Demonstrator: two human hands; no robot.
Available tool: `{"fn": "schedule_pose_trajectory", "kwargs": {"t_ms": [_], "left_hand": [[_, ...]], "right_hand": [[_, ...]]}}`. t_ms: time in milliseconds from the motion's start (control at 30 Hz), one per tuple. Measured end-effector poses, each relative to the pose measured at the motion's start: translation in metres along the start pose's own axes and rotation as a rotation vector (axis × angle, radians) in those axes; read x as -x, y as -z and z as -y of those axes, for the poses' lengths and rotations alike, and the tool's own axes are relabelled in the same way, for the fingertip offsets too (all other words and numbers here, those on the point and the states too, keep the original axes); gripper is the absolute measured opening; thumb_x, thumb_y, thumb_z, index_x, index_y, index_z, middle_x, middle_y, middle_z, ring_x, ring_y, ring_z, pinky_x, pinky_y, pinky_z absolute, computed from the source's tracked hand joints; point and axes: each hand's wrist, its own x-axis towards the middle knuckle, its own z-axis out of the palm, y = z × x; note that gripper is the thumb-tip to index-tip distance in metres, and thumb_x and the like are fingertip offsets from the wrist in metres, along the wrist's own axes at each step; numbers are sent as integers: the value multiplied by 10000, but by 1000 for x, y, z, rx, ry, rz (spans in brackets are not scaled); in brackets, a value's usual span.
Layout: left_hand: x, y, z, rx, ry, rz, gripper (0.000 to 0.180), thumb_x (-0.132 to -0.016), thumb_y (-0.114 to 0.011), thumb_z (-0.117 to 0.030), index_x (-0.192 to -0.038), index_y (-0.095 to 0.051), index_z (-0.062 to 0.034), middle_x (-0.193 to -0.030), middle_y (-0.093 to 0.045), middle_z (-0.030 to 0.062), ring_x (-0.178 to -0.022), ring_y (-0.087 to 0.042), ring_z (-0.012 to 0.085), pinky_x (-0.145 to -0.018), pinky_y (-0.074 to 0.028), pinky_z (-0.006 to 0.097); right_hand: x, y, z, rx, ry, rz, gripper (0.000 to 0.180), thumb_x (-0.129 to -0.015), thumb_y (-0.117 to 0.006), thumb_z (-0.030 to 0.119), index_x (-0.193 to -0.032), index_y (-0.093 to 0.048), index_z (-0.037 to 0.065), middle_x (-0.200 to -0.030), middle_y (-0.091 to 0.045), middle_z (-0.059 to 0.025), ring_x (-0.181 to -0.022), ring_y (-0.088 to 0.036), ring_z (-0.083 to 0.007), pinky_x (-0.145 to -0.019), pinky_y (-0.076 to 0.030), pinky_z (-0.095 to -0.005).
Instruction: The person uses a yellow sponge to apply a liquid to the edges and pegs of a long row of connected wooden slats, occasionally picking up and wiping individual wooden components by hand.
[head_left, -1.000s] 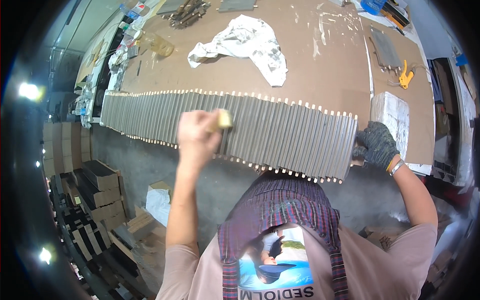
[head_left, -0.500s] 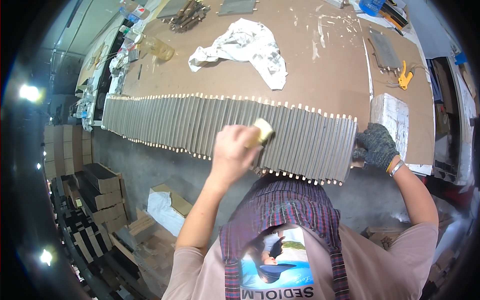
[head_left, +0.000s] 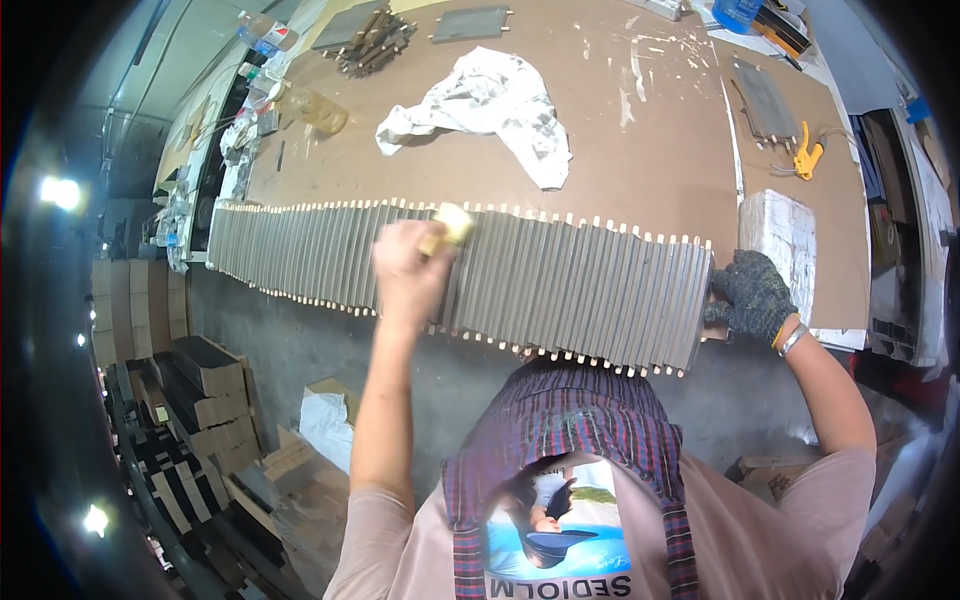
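A long row of grey slats [head_left: 560, 285] with pale dowel ends lies packed side by side along the near edge of a brown worktable [head_left: 650, 150]. My bare left hand [head_left: 405, 275] is over the middle-left of the row and grips a pale yellow sponge block [head_left: 455, 222] that rests on the slat tops. My right hand [head_left: 752, 297], in a dark knit glove, is pressed against the right end of the row, fingers curled on the last slat.
A crumpled white cloth [head_left: 490, 100] lies on the table behind the row. A white block [head_left: 780, 235], a yellow-handled tool [head_left: 808, 158] and grey plates [head_left: 765, 95] sit at the right. Dark stacked pieces [head_left: 205, 385] and a cardboard box [head_left: 325, 425] stand on the floor at the left.
My left hand slid the sponge to the right along the slats, then back to the left. The gloved right hand stayed on the row's right end.
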Motion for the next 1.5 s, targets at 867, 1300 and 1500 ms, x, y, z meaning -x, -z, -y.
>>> {"fn": "schedule_pose_trajectory", "kwargs": {"t_ms": [867, 1300, 1500], "left_hand": [[-6, 53, 47, -272, 55, 114, 316, -723, -797, 22, -994, -682, -93, -1024, -711, 75, -998, -625, 323, -872, -494, 437], [-4, 62, 65, -38, 149, 269, 386, -807, -728, -21, -1188, -733, -86, -1183, -731, 95, -1110, -622, 308, -983, -505, 389], [50, 135, 51, -107, 184, 611, 411, -703, -738, 58, -1092, -772, -71, -1079, -755, 89, -1014, -647, 298, -930, -524, 405]], "right_hand": [[-1, -3, -1, 4, 2, -30, 348, -709, -785, 427, -786, -733, 92, -786, -682, -129, -867, -623, -338, -847, -468, -464], [2, -15, -6, 31, 44, -121, 326, -729, -782, 392, -847, -740, 91, -802, -680, -134, -866, -614, -346, -838, -468, -467], [3, -16, -5, 33, 26, -165, 328, -774, -754, 393, -873, -735, 81, -820, -675, -139, -908, -619, -350, -885, -471, -482]]}}
